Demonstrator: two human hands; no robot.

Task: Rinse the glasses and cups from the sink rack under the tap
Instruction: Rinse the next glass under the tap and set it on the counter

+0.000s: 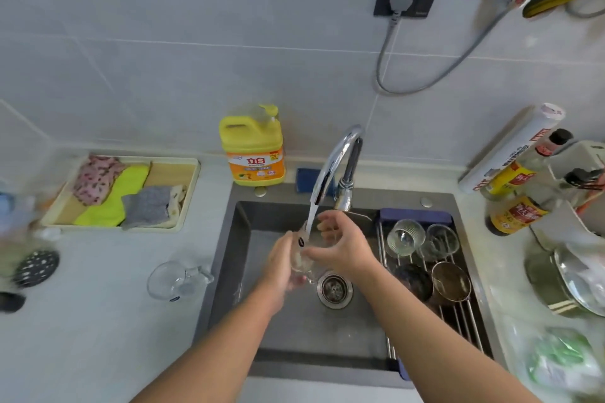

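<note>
Mid-frame: my left hand & right hand both curl round a glass, kept under tap stream so water flushes it. More glasses wait in rack, right.

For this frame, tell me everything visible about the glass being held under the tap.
The glass is clear and colourless. Water and motion blur its outline, so its exact shape is hard to read. It is held over the sink basin, just up and left of the drain. The left hand holds its left side and the right hand curls round it from the right. The water stream from the chrome tap falls onto it.
</note>
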